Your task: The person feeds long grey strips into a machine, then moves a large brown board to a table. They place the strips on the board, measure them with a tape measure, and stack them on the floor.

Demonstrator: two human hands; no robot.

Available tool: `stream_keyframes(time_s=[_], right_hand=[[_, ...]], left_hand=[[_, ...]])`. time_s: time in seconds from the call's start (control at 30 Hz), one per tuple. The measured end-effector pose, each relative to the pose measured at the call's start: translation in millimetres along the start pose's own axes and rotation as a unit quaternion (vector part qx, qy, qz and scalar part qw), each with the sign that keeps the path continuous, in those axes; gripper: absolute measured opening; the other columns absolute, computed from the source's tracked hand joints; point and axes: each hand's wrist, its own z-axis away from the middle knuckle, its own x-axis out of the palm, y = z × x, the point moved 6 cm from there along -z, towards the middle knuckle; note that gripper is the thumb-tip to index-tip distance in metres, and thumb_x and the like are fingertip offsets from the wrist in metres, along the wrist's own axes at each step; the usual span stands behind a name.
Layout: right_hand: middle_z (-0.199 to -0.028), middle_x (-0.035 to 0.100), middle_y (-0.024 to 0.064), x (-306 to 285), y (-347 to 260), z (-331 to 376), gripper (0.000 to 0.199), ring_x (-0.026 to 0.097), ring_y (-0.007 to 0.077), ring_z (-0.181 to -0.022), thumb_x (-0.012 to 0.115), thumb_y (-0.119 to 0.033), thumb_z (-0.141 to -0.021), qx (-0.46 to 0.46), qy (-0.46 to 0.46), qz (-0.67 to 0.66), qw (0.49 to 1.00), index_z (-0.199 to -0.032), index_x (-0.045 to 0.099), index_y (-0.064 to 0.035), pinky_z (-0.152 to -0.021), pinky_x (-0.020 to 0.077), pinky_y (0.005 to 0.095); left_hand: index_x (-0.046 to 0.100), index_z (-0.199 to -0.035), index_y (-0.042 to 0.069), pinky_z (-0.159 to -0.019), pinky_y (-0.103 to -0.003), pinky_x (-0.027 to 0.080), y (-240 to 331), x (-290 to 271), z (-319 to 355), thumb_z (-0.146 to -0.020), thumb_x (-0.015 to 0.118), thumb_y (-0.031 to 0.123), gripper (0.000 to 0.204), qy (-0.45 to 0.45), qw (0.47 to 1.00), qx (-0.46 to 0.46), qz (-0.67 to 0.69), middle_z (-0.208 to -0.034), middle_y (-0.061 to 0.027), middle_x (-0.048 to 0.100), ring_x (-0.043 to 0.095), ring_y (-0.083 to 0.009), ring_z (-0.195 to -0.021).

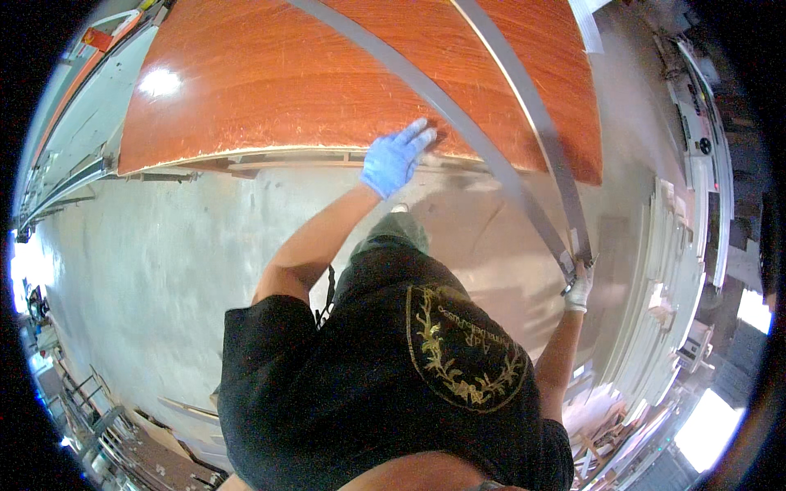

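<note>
My left hand (391,160), in a blue glove with pale fingertips, is over the near edge of a reddish-brown wood-grain table top (270,98). Its fingers are stretched out and hold nothing. Out to the right, my right hand (580,288) wears a whitish glove and is closed around the near ends of two long, narrow grey strips. The left strip (446,106) and the right strip (536,119) run from there across the table top and out of view at the far side. The fingers of my right hand are partly hidden by the strip ends.
Long pale boards or strips (647,278) are stacked along the right. A machine with a metal rail (70,192) stands at the left. Scrap pieces (610,434) lie at the lower right, and a rack (98,409) stands at the lower left. Grey floor (164,270) surrounds me.
</note>
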Motion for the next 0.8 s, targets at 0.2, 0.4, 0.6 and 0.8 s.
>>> stream_keyframes(time_s=[0.2,0.4,0.6,0.8], right_hand=[[-0.107,0.060,0.0057,-23,11,-19,0.035,0.060,0.0177,-0.094,0.064,-0.016,-0.086,-0.017,-0.010,0.009,1.000,-0.117,0.053,-0.0050,-0.083,0.0499,0.0332],[-0.105,0.061,0.0048,-10,1,-21,0.033,0.060,0.0148,-0.089,0.061,-0.021,-0.088,-0.014,-0.008,0.012,1.000,-0.116,0.054,-0.0048,-0.076,0.0507,0.0298],[-0.096,0.058,0.0003,-7,-12,-23,0.035,0.054,0.0115,-0.083,0.063,-0.023,-0.084,-0.005,0.003,0.028,1.000,-0.113,0.055,-0.0055,-0.074,0.0453,0.0266],[-0.099,0.060,0.0031,-36,8,-36,0.035,0.056,0.0134,-0.085,0.060,-0.020,-0.087,0.029,0.015,0.052,0.998,-0.116,0.052,-0.0028,-0.073,0.0463,0.0271]], left_hand=[[0.037,-0.137,0.015,-0.108,-0.046,0.023,-9,22,-57,-0.077,0.060,0.025,0.065,0.007,0.993,0.019,-0.116,-0.144,-0.0106,0.033,0.035,-0.0325,-0.128],[0.038,-0.137,0.014,-0.110,-0.050,0.018,32,28,-65,-0.077,0.058,0.030,0.065,-0.081,0.991,0.050,-0.097,-0.146,-0.0099,0.030,0.029,-0.0329,-0.133],[0.041,-0.135,0.013,-0.110,-0.051,0.013,76,57,-53,-0.084,0.048,0.040,0.058,-0.053,0.990,0.095,-0.090,-0.144,-0.0084,0.032,0.028,-0.0327,-0.132],[0.044,-0.132,0.018,-0.108,-0.049,0.016,5,24,-111,-0.081,0.055,0.037,0.056,0.000,0.985,-0.084,-0.148,-0.141,-0.0071,0.036,0.029,-0.0310,-0.130]])
